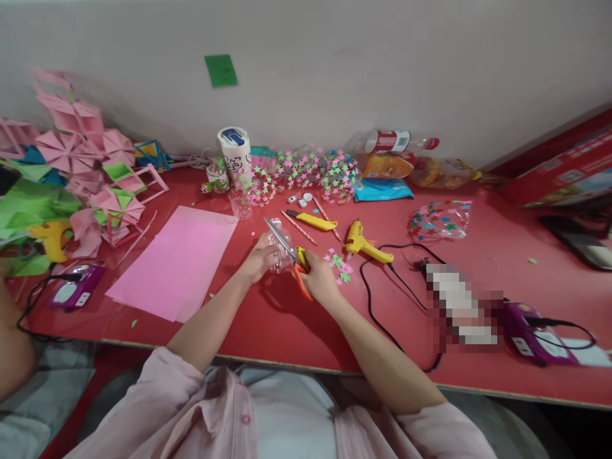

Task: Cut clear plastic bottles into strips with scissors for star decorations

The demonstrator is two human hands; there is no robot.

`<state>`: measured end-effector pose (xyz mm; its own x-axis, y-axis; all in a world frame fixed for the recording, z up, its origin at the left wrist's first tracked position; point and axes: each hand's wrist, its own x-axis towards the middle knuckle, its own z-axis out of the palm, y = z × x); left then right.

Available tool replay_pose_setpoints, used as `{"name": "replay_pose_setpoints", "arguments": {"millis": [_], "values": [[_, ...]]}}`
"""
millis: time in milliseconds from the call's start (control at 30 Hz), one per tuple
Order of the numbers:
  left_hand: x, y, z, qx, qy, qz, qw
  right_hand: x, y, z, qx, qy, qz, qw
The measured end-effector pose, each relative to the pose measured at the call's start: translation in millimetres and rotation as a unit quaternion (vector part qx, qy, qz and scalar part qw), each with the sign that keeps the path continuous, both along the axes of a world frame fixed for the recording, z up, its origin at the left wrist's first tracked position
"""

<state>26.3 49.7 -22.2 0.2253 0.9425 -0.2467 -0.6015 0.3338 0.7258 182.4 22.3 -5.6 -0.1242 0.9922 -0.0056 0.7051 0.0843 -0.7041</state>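
Note:
My left hand (262, 257) is closed around a clear plastic bottle piece (278, 262), held just above the red table. In my right hand (319, 275) is a pair of scissors (285, 241) with orange and yellow handles. Their blades point up and to the left, across the clear plastic; whether they are cutting into it I cannot tell. Small pink and green paper stars (340, 266) lie just right of my right hand. A yellow utility knife (313, 220) and two striped sticks rest behind the hands.
A yellow glue gun (364, 243) with a black cord lies to the right. Pink paper sheets (167, 268) lie left. Behind stand a white tumbler (235, 156) and star-covered clear plastic. Paper models (81, 146) fill the far left, near another person's arm (14, 331).

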Motion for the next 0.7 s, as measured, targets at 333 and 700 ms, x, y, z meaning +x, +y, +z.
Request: {"name": "replay_pose_setpoints", "arguments": {"millis": [333, 700], "values": [[-1.1, 0.3, -4.1, -0.026, 0.056, -0.019, 0.998, -1.2, -3.4, 0.0, 0.012, -0.065, 0.025, 0.997], [-18.2, 19.9, -5.7, 0.005, 0.028, 0.160, 0.987, 6.0, -8.9, 20.0, -0.095, 0.120, 0.119, 0.981]]}}
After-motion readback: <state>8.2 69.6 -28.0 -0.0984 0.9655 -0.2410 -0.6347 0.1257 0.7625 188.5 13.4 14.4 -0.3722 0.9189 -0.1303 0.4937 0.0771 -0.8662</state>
